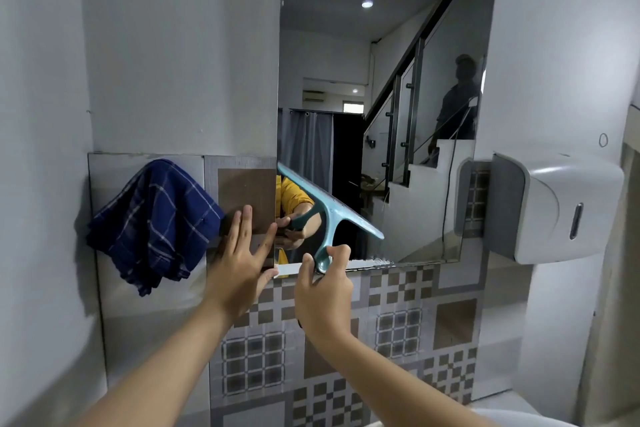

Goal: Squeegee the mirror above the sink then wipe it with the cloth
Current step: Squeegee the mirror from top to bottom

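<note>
The smooth teal plastic squeegee (329, 215) is pinched at its handle by the right hand (323, 291); above the grip, its blade is tilted against the mirror (381, 80). The left hand (239, 260) is spread flat.

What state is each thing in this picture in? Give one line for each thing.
squeegee: held by its handle, blade tilted on the mirror's lower part
mirror: foam along its bottom edge
cloth: hanging, unused
left hand: flat, fingers spread
right hand: gripping the handle

A teal squeegee (329, 215) is gripped by the right hand (323, 291) against the mirror (381, 62); the left hand (239, 260) is spread flat beside a hanging blue cloth (152, 225).
</note>
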